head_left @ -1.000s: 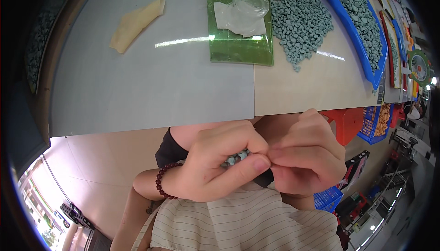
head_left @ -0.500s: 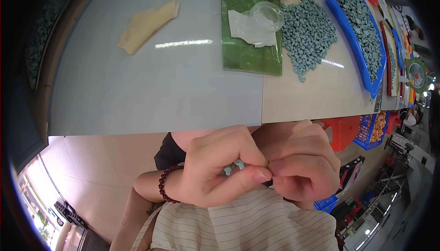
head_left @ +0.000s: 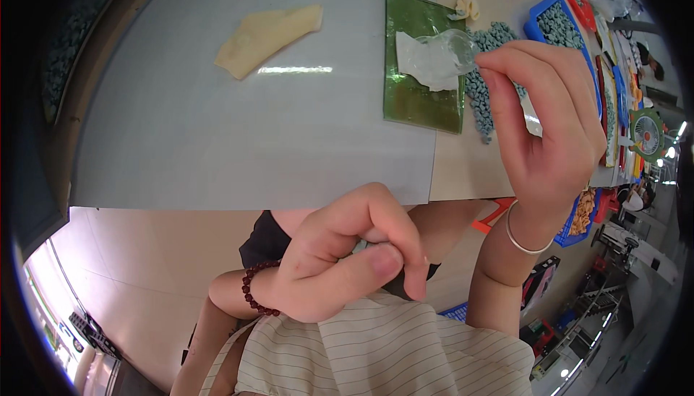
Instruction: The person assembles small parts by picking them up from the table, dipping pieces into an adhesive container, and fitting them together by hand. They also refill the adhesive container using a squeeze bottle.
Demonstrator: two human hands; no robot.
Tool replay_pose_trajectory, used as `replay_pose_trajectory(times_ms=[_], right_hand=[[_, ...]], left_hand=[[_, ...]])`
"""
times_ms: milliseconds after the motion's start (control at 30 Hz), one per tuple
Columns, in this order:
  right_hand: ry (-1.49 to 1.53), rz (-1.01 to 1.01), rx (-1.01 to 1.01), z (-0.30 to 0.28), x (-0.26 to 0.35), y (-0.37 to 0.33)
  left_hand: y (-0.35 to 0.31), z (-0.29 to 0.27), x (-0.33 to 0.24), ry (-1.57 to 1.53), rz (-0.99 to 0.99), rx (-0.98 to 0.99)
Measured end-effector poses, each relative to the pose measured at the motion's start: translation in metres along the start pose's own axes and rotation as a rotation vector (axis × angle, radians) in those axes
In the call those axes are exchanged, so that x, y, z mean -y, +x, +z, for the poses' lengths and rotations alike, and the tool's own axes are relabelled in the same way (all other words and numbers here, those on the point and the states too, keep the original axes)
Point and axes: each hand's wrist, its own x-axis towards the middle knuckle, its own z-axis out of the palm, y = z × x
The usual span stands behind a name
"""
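Note:
My left hand (head_left: 340, 259) is low over my lap, closed in a fist, thumb pressed on the index finger, with a small pale-green bead piece (head_left: 363, 240) just showing between them. A dark red bead bracelet (head_left: 249, 291) circles that wrist. My right hand (head_left: 549, 136) is raised above the table edge, thumb and fingertips pinched together near a loose pile of green beads (head_left: 481, 103); I see nothing between the fingertips. It wears a silver bangle (head_left: 522, 235).
A green glass plate (head_left: 419, 103) holds a clear plastic bag (head_left: 437, 56). A yellow cloth (head_left: 264, 31) lies on the grey tabletop (head_left: 217, 143). A blue tray (head_left: 560, 24) of green beads and a small green fan (head_left: 647, 132) stand at the right.
My right hand has left my left hand and risen up and to the right over the table edge. The left hand stays closed at my lap. The view has tilted.

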Motion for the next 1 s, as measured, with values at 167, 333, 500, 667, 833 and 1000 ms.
replay_pose_trajectory(times_ms=[167, 333, 500, 667, 833, 1000], right_hand=[[-0.067, -0.069, 0.056, 0.003, -0.002, 0.005], [-0.108, -0.077, 0.093, 0.001, 0.003, 0.007], [-0.025, 0.004, 0.006, 0.004, 0.011, 0.006], [0.790, 0.537, -0.176, -0.012, 0.040, -0.023], [1.502, 0.871, -0.269, -0.007, 0.067, -0.059], [1.441, 0.937, -0.235, -0.009, 0.077, -0.067]], left_hand=[[0.006, -0.010, -0.010, 0.402, 0.109, 0.157], [0.005, -0.004, -0.017, 0.089, -0.167, 0.028], [0.003, -0.005, -0.011, 0.244, -0.010, 0.058], [0.002, -0.016, -0.012, 0.266, 0.035, 0.220], [0.003, -0.004, -0.008, 0.410, 0.138, 0.010], [0.006, 0.002, -0.003, 0.446, 0.123, 0.022]])
